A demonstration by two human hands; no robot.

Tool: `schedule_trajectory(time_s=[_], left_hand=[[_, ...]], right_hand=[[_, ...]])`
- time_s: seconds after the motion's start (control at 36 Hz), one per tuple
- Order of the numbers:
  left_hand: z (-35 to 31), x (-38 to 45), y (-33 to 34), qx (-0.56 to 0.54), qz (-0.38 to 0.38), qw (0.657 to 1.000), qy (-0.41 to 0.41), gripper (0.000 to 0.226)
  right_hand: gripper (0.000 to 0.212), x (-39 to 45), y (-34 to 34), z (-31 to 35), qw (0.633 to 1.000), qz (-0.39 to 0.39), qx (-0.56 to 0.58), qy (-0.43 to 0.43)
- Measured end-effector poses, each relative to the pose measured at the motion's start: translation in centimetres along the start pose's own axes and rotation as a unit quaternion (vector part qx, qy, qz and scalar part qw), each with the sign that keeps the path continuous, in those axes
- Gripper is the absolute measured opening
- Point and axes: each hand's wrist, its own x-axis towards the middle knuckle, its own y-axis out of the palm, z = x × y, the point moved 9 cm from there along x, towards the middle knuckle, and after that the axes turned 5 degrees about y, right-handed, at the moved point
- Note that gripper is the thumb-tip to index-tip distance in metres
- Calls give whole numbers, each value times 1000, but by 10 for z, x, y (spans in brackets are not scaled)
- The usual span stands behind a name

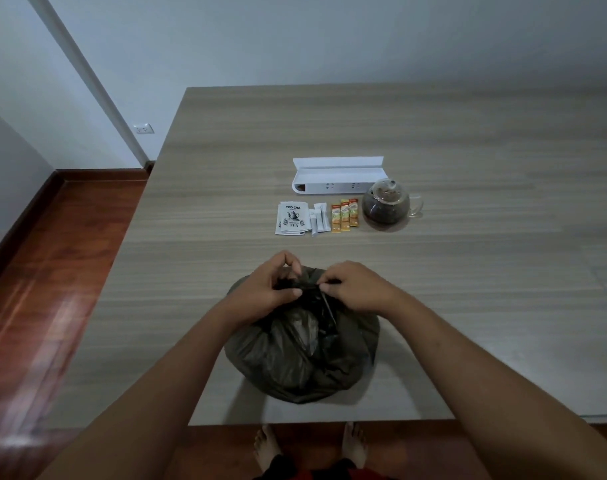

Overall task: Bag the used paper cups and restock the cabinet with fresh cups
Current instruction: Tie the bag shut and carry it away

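Note:
A bulging dark plastic bag (295, 362) sits on the wooden table (468, 271) near its front edge. Something pale shows faintly through the plastic; I cannot tell what it is. My left hand (265, 289) grips the gathered neck of the bag from the left. My right hand (355, 289) pinches a twisted strand of the same neck from the right. Both hands meet above the bag's top. No loose cups are in view.
Farther back on the table lie a white open box (333, 183), a glass teapot (387, 204) with dark tea, white tea packets (292, 219), white sachets (319, 221) and orange sachets (345, 216). Red wooden floor (53, 271) lies left of the table.

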Motion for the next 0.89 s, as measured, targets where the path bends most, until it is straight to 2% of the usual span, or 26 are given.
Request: schedule_trajectory(time_s=[0.06, 0.11, 0.17, 0.25, 0.33, 0.39, 0.44, 0.53, 0.61, 0.72, 0.78, 0.83, 0.89], left_hand=[[-6, 4, -9, 95, -27, 995, 26, 19], [-13, 7, -18, 164, -67, 983, 45, 23], [-18, 9, -24, 214, -112, 968, 65, 33], [-15, 10, -31, 264, -156, 950, 60, 33], [-13, 10, -23, 255, -144, 955, 55, 25], [-14, 8, -16, 202, -129, 970, 37, 24], [-12, 8, -11, 179, -124, 976, 19, 33], [-13, 13, -9, 256, -117, 959, 27, 47], [-19, 19, -10, 322, -111, 939, 47, 41], [-26, 14, -14, 410, -86, 904, 83, 39], [-21, 6, -18, 459, -61, 881, 95, 40], [-9, -4, -25, 488, -42, 868, 80, 39], [1, -16, -30, 516, -31, 853, 75, 45]], right_hand=[[16, 3, 4, -9, 992, 56, 107, 30], [16, 5, 8, -17, 974, 86, 202, 55], [15, 7, 11, -25, 955, 93, 271, 75], [19, 10, 14, -27, 930, 86, 348, 82], [24, 13, 18, -30, 889, 80, 439, 101], [25, 17, 20, -35, 881, 67, 454, 115], [25, 19, 20, -39, 881, 54, 453, 123], [23, 22, 18, -40, 885, 36, 447, 124], [17, 23, 14, -35, 887, 33, 448, 110], [9, 19, -2, -38, 923, 10, 376, 85], [7, 19, -14, -42, 956, -19, 286, 56], [11, 21, -23, -44, 991, -55, 118, 21], [14, 21, -22, -47, 998, -66, 21, 5]])
